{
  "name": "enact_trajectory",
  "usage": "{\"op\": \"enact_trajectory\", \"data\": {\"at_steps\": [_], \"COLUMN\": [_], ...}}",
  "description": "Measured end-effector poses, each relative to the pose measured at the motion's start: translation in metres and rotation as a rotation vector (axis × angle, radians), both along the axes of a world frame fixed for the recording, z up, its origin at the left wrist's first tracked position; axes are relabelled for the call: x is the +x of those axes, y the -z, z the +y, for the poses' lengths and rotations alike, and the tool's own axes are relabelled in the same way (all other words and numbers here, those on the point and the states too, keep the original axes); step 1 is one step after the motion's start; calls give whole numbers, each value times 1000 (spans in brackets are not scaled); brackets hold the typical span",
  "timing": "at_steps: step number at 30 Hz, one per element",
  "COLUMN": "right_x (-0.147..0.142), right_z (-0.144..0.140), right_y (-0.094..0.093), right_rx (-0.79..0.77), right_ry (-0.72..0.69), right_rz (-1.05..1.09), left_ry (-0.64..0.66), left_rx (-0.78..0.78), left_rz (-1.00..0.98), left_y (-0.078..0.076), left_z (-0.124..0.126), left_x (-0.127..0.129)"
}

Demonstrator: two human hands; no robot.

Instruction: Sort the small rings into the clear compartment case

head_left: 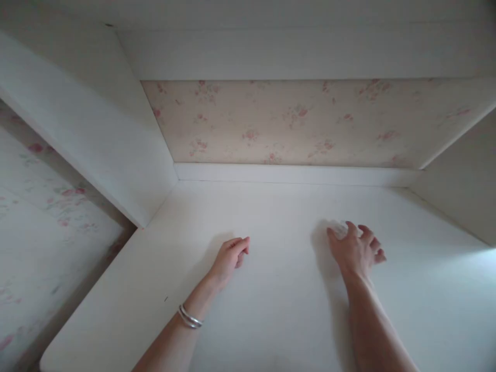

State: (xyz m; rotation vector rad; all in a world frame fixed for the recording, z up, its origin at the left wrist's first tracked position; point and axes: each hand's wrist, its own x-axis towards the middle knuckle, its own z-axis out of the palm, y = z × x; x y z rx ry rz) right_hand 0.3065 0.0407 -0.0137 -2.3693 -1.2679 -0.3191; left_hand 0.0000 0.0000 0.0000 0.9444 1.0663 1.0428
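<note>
1. The left hand [229, 258] is over the white table top [271, 320], left of the middle. Its fingers are curled in. I can't tell if anything is inside.
2. The right hand [354, 250] is on the right side. Its fingers are bent and spread apart.
3. A small, pale, blurry thing [340, 229] is between the right thumb and first finger. I can't tell if they grip it.
4. Two shiny bracelets [189, 317] circle the left wrist.
5. Flowery wallpaper [271, 124] is at the far side.
</note>
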Motion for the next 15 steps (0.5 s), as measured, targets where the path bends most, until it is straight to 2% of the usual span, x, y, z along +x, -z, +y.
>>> {"op": "enact_trajectory", "data": {"at_steps": [4, 8, 11, 15], "right_x": [-3, -5, -19, -63], "right_z": [1, 5, 7, -7], "right_y": [4, 6, 5, -2], "right_rx": [-90, -47, 34, 239], "right_ry": [-150, -275, -385, -620], "right_rz": [58, 91, 190, 457], "left_ry": [1, 16, 36, 92], "left_rx": [-1, 14, 26, 20], "left_rz": [36, 107, 139, 193], "left_y": [0, 0, 0, -2], "left_z": [0, -1, -1, -4], "left_x": [2, 3, 3, 4]}}
